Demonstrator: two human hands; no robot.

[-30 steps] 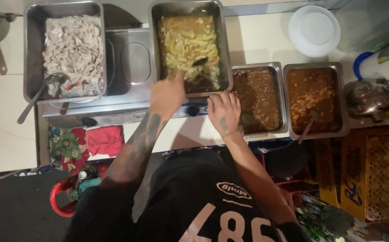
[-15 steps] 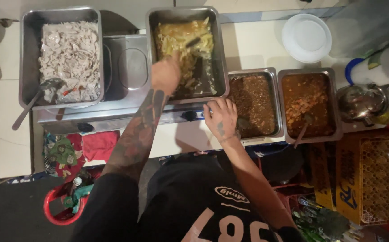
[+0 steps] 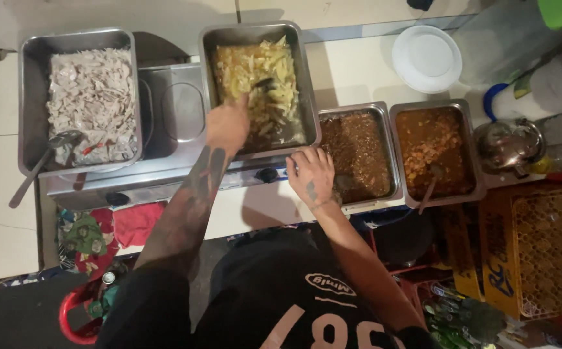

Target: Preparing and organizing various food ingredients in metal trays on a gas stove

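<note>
From the head view, looking straight down over the person's shoulders, a row of steel trays sits on a pale counter. The left hand, on a tattooed forearm, reaches up toward twelve o'clock into the deep tray of yellow food, a heap of pale strips in a yellowish sauce. Its fingers are curled around the handle of a dark utensil whose end lies in the food just beyond the knuckles; how firm the grip is I cannot tell from here.

The right hand lies at about four o'clock from the left one, palm down with the fingers loosely spread, resting on the near corner where the yellow tray meets the tray of dark brown stew. It holds nothing.

At three o'clock from the brown stew stands a tray of orange-red stew with a spoon handle poking out over its near rim. At nine o'clock from the yellow tray, past a bare steel burner top, is a tray of grey-white shredded food with a ladle leaning out of it. A white plate sits at one o'clock, and a shiny metal kettle at the far right.
</note>
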